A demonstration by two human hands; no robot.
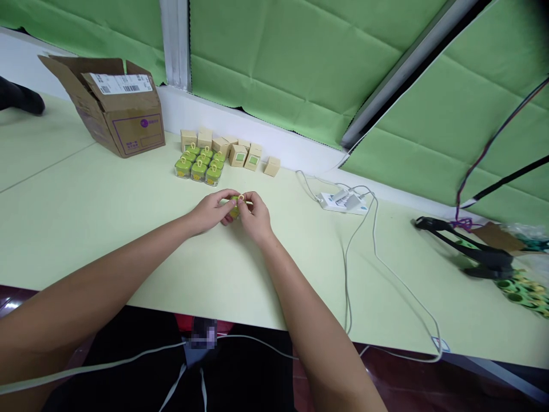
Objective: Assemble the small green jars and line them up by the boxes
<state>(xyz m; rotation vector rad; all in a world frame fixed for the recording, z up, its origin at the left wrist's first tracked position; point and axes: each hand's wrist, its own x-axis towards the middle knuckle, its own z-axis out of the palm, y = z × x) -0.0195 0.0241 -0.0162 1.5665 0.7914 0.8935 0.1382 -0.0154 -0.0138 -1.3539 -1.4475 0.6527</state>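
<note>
Between my two hands, just above the pale green table [171,206], is a small container with a green lid and a pale ring handle [235,210]. The fingers of my left hand [211,213] are wrapped round its left side. My right hand [254,216] grips it from the right, with the thumb by the ring handle. Much of the container is hidden behind my fingers. Beyond my hands stand several similar clear containers with green lids [199,167], grouped close together in rows. Right behind them are several small tan cartons [238,155], some with a green label.
An open cardboard box [137,129] stands at the back left. A white power strip [343,203] with plugs lies to the right, its cables [377,252] running over the table's front edge. Farther right are a black stand [472,252] and several green ring-shaped pieces [521,292].
</note>
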